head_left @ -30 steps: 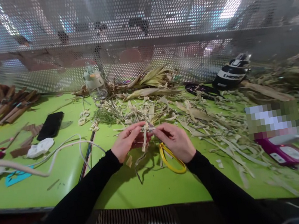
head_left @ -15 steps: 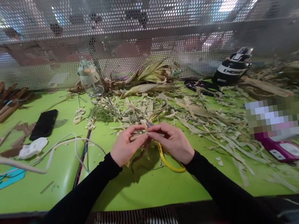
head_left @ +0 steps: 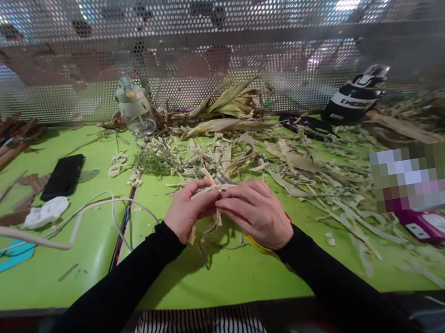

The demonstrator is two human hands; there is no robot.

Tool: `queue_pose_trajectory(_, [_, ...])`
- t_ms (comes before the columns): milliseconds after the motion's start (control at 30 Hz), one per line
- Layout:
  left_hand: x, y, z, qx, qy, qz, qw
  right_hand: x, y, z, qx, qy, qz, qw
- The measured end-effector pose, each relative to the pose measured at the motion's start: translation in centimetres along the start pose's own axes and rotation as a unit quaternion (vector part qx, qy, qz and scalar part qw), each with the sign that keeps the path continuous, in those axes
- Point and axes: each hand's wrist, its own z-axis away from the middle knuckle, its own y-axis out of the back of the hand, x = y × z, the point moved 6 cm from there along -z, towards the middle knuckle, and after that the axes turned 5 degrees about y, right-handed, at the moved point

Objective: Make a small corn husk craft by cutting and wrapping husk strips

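We take this for a craft workshop: dry husks [head_left: 226, 125] and loose plant strips [head_left: 362, 231] litter a long green worktop [head_left: 232, 283], and brown bundles [head_left: 2, 150] lie at its far left. Behind it we see a perforated metal screen [head_left: 268, 30], while a phone [head_left: 63, 176] and two drink bottles [head_left: 353, 100] share the surface.

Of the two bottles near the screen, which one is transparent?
The left bottle, with the pale green top: its lower body is clear, whereas the right bottle is mostly black.
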Motion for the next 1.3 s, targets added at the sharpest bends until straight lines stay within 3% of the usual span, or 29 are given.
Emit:
queue_pose_trajectory(133, [-0.1,0.3,-0.1,0.016,-0.008,0.031,0.999,-0.7,-0.6,-0.2,-0.047,0.041,0.020,0.998])
queue_pose_trajectory(233, [-0.3,0.0,-0.1,0.002,-0.004,0.003,1.000,-1.0,-0.2,-0.4,-0.009,0.048,0.003,0.999])
queue_pose_trajectory(367, [0.1,-0.9,0.4,-0.039,-0.040,-0.071,0.996,0.8,0.3,0.1,0.095,-0.105,-0.097,0.985])
queue_pose_trajectory(433, [0.6,-1.2,0.7,-0.048,-0.071,-0.106,0.991,1.8,-0.3,0.5,0.111,-0.192,-0.198,0.955])
queue_pose_trajectory(600, [1.4,-1.5,1.4,-0.055,-0.093,-0.189,0.976,2.7,-2.5,1.6,0.110,-0.350,-0.425,0.828])
queue_pose_trajectory(700, [1.4,-1.3,1.5,-0.021,-0.100,-0.194,0.976,2.7,-2.9,1.8,0.111,-0.376,-0.460,0.797])
queue_pose_trajectory(767, [1.3,-1.0,1.4,0.010,-0.101,-0.168,0.981,2.7,-2.5,1.8,0.120,-0.366,-0.436,0.813])
queue_pose_trajectory(867, [0.9,-0.7,1.0,0.030,-0.087,-0.109,0.990,2.3,-1.2,1.5,0.124,-0.318,-0.307,0.888])
queue_pose_trajectory(933, [1.0,-0.5,0.8,0.027,-0.088,-0.097,0.991,1.5,-0.3,0.9,0.106,-0.247,-0.190,0.944])
queue_pose_trajectory(1000, [1.2,-0.4,0.7,0.022,-0.101,-0.126,0.987,0.3,0.4,0.2,0.089,-0.150,-0.094,0.980])
queue_pose_trajectory(1067, [1.5,-0.4,0.8,0.013,-0.127,-0.189,0.974,-0.6,0.7,-0.2,0.081,-0.070,-0.045,0.993])
queue_pose_trajectory(1133, [1.6,-0.8,0.9,-0.016,-0.153,-0.263,0.953,-0.8,0.7,-0.3,0.072,-0.041,-0.038,0.996])
queue_pose_trajectory(1200, [1.2,-1.3,1.1,-0.061,-0.150,-0.307,0.938,-0.3,0.5,-0.1,0.072,-0.078,-0.061,0.992])
queue_pose_trajectory(1300, [0.4,-1.6,1.2,-0.100,-0.115,-0.306,0.940,0.8,0.3,0.6,0.106,-0.186,-0.117,0.970])
